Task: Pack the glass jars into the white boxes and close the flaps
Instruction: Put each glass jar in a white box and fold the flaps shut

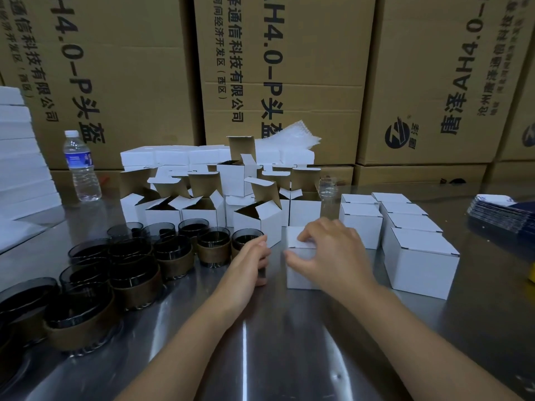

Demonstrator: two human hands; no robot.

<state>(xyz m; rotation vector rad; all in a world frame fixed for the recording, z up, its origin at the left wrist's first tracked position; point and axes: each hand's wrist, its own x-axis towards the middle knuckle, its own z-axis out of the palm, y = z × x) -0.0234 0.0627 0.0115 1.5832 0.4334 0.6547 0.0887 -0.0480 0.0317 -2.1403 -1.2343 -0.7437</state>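
Glass jars, dark smoked, each with a brown band round its waist (136, 273): we count a crowd of them, unpacked, on the left of the polished steel table (289, 328), grouped close so the next is always at arm's reach. Nearest jar (246, 238): upright at the right edge of that crowd; our left hand (246, 264) curls round its front, thumb low and fingers high, we judge to have it ready, though the hand hides part of the grip. Small white cardboard box (301, 273): upright at the centre, just beside that jar; our right hand (327, 250) sits on its top, fingertips bent onto the lid and thumb on the front face, pinching the tuck flap home. We cannot see inside it. Open white boxes (199, 209): ranked behind, flaps raised, brown insides showing, awaiting jars. Closed white boxes (417, 256): lined at the right, kept apart from the unfilled stock. Clear plastic water bottle (82, 166): far left, upright. Tall brown cartons (289, 68): walled along the back.
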